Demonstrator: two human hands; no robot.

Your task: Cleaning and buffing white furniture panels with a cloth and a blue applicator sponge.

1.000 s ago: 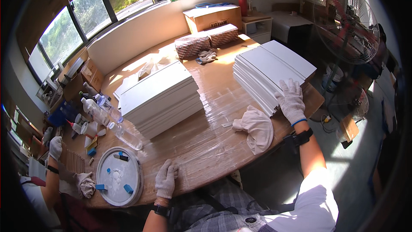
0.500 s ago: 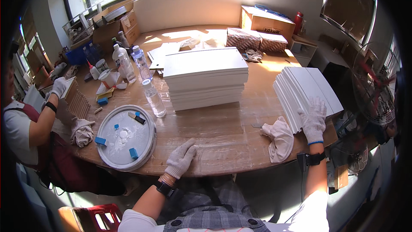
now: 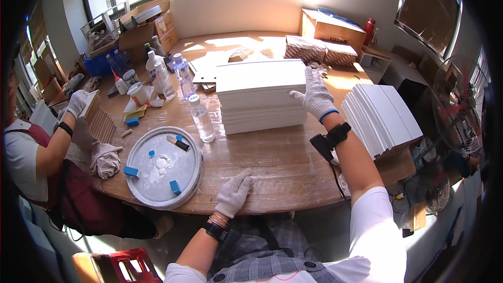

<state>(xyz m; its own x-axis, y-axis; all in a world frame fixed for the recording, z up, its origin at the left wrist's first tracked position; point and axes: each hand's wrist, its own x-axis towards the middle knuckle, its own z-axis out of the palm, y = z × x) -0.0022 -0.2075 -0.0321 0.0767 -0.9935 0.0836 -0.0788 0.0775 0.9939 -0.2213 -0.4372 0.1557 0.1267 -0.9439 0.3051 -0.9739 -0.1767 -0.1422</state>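
Observation:
A tall stack of white panels stands in the middle of the wooden table. My gloved right hand is at the stack's right end, its fingers stretched up and the thumb apart; whether it presses on the panels I cannot tell. My gloved left hand rests at the table's near edge with fingers extended and nothing in it. To the right of my right forearm, a second pile of white panels leans in a row. A cloth is mostly hidden beneath that forearm.
At left stands a round white lid bearing blue blocks and a dark-tipped scraper. Behind it are clear bottles and a white cup. A co-worker's gloved hand touches another stack. Cartons sit at the back; a fan stands right.
My right hand has left the right-hand pile and moved left and forward to the middle stack. My left hand stays at the table edge. The view has shifted slightly.

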